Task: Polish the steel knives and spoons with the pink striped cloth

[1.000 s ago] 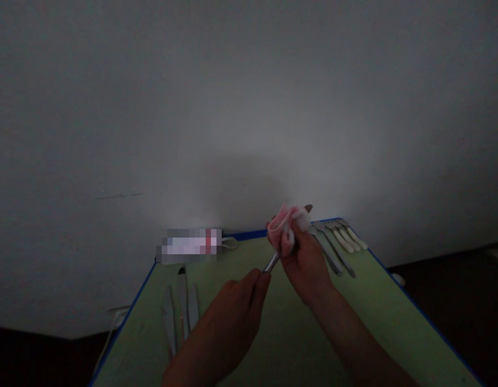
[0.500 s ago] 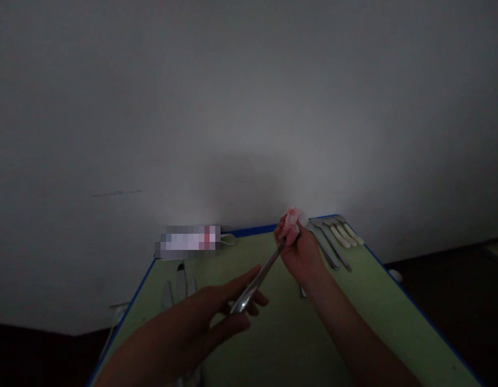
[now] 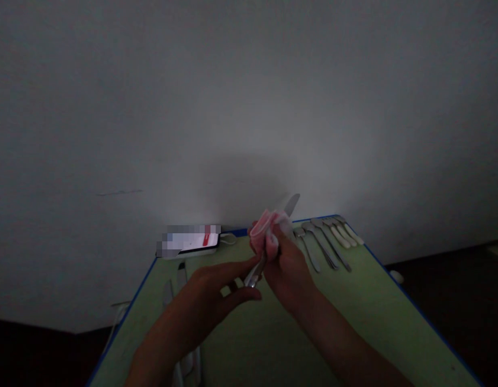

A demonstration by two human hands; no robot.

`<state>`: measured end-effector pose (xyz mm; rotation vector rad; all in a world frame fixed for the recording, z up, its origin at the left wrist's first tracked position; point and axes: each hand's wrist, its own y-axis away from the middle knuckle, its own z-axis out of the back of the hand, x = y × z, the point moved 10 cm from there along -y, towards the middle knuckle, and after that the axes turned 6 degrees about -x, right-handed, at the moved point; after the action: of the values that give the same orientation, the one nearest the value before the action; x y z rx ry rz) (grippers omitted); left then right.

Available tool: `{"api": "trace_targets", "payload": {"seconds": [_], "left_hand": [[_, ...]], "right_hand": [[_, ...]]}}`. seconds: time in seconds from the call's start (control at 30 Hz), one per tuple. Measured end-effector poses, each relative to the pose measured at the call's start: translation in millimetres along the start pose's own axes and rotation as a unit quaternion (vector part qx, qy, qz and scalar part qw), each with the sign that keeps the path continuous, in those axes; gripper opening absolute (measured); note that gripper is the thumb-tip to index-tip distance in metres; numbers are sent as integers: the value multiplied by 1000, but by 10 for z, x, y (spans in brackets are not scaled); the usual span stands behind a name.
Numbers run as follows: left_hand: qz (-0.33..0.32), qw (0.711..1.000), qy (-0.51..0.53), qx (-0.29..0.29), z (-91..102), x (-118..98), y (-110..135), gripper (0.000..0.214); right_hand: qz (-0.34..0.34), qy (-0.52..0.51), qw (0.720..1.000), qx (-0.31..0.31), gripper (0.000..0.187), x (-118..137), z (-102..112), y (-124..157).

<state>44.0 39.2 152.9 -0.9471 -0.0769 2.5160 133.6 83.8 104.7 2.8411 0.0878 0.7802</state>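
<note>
My left hand pinches the handle end of a metal table knife above the green table. The knife slants up and to the right, and its blade tip sticks out past a pink cloth. My right hand is closed around that cloth, which is wrapped over the middle of the knife. Both hands hover over the middle of the table, a little in front of the far edge.
Several spoons and forks lie in a row at the far right of the table. A few knives lie at the left, partly behind my left arm. A phone-like device with a cable rests at the far edge by the wall.
The knife has slid up through the cloth, so its blade tip now shows above it. My right hand with the cloth has moved down the knife towards my left hand.
</note>
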Motion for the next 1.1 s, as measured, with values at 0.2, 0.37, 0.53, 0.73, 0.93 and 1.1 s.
{"api": "trace_targets", "payload": {"seconds": [0.2,0.37,0.53,0.73,0.93,1.1], "left_hand": [[-24,995,-48,-83,132,-11,-14,23],[-32,994,-69,-83,109,-99,-23,22],[-19,996,-63,-62,143,-86,21,29],[57,998,-26,5,78,209,49,32],[64,990,-36,118,-308,240,62,28],[65,983,-99,144,-472,270,137,27]], "right_hand": [[-28,30,999,34,19,-166,-101,174],[-80,16,997,15,19,-254,-79,137],[-106,-29,994,-12,8,-137,-38,45],[-45,-111,993,2,13,254,0,-64],[16,-74,997,-24,5,245,182,-226],[32,17,999,-23,17,67,260,-262]]}}
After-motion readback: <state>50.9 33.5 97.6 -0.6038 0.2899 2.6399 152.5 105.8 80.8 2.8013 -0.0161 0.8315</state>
